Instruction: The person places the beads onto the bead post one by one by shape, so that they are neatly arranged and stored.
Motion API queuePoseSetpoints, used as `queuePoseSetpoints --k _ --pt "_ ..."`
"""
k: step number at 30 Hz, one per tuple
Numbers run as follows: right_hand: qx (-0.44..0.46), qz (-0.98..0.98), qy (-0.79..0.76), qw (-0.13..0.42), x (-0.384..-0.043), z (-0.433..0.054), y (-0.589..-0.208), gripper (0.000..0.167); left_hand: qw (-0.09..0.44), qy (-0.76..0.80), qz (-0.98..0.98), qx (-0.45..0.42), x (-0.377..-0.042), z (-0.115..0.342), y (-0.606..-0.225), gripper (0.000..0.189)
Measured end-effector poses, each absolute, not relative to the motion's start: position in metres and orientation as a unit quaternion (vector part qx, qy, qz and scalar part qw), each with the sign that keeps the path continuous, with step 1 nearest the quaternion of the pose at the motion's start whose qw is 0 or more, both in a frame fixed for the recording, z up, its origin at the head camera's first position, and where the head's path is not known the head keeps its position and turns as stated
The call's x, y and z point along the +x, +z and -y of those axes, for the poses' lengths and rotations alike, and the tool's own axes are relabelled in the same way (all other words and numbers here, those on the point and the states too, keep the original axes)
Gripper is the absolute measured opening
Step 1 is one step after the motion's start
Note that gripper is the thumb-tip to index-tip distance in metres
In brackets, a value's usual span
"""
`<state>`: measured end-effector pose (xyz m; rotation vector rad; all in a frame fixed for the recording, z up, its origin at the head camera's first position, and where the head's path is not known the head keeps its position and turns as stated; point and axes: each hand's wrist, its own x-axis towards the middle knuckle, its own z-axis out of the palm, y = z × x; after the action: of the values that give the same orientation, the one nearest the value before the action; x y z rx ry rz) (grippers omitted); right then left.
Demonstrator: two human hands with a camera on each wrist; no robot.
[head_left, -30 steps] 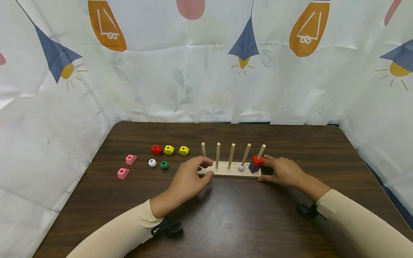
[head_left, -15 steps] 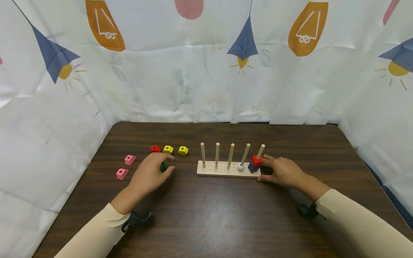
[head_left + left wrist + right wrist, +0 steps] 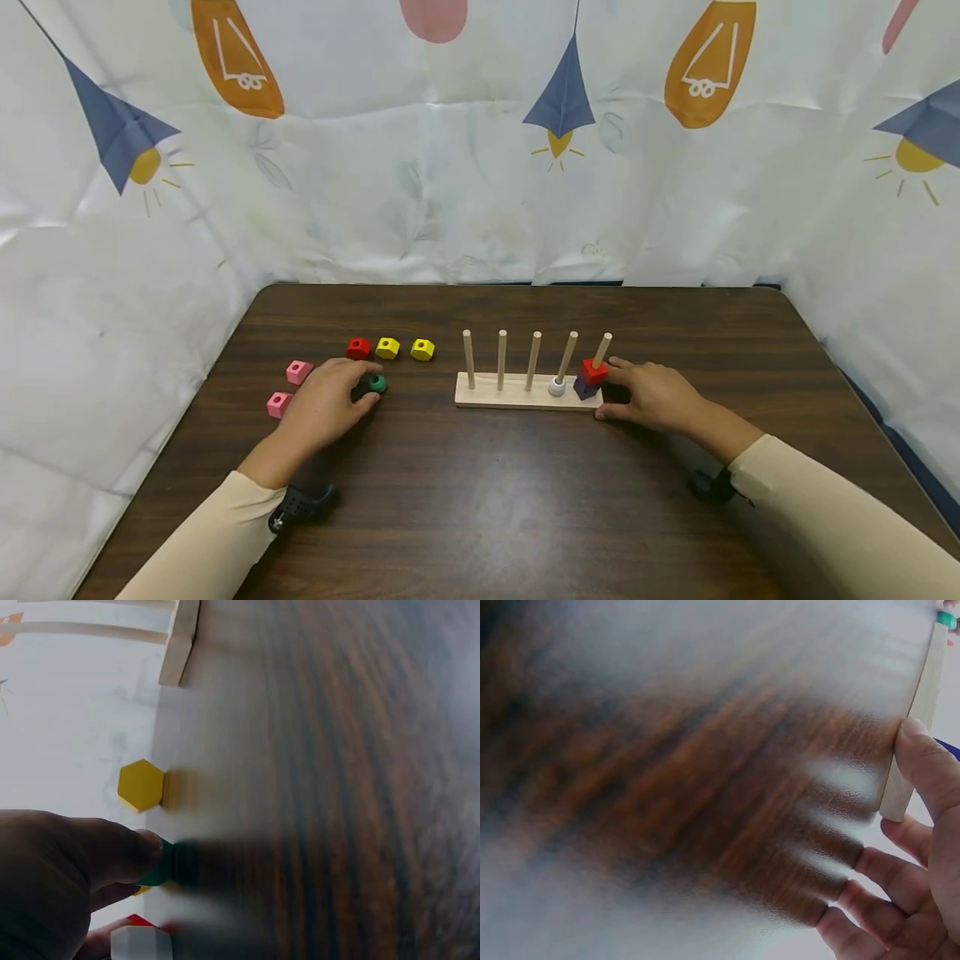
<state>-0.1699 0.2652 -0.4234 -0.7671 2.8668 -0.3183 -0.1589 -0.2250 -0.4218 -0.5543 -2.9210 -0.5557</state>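
Beads begin the spread on the dark wood-grain table (image 3: 480,508): a nearer pink bead (image 3: 279,405) and a farther pink bead (image 3: 299,372), both close beside the left hand (image 3: 322,408). That hand's thumb and forefinger stand apart on either side of a round green bead (image 3: 377,383) on the tabletop; I cannot tell whether they pinch it. A white bead (image 3: 142,945) shows near its other fingers from the left wrist. Behind, in a row, come a red bead (image 3: 358,348), a left yellow bead (image 3: 387,348) and a right yellow bead (image 3: 422,349). Further right lies a wooden five-peg rack (image 3: 513,398), its three left pegs bare, the fourth threaded with a white ring bead (image 3: 557,387), the fifth with a red cube bead (image 3: 596,372) over a dark purple bead (image 3: 585,388). Rightmost, the right hand (image 3: 656,398) grips the rack's end, thumb against the front edge.
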Motion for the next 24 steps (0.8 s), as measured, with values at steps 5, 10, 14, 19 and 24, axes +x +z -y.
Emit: queuePoseSetpoints --k 5,10,14,19,24 --pt "-0.256 -0.957 -0.108 0.077 -0.17 -0.265 -0.424 0.072 0.056 -0.183 0.965 -0.182 -0.163 0.227 -0.425 0.029" --pt "-0.256 -0.957 -0.109 0.079 -0.171 -0.265 -0.424 0.072 0.06 -0.191 0.963 -0.18 -0.165 0.226 -0.425 0.027" --pt "-0.256 -0.957 -0.109 0.081 -0.171 -0.264 -0.423 0.072 0.07 -0.206 0.959 -0.181 -0.164 0.222 -0.414 0.029" --pt "-0.255 -0.957 -0.109 0.082 -0.17 -0.265 -0.422 0.072 0.099 -0.232 0.947 -0.199 -0.159 0.209 -0.396 0.032" --pt "-0.254 -0.957 -0.11 0.083 -0.17 -0.264 -0.422 0.071 0.149 -0.283 0.92 -0.227 -0.151 0.193 -0.379 0.033"
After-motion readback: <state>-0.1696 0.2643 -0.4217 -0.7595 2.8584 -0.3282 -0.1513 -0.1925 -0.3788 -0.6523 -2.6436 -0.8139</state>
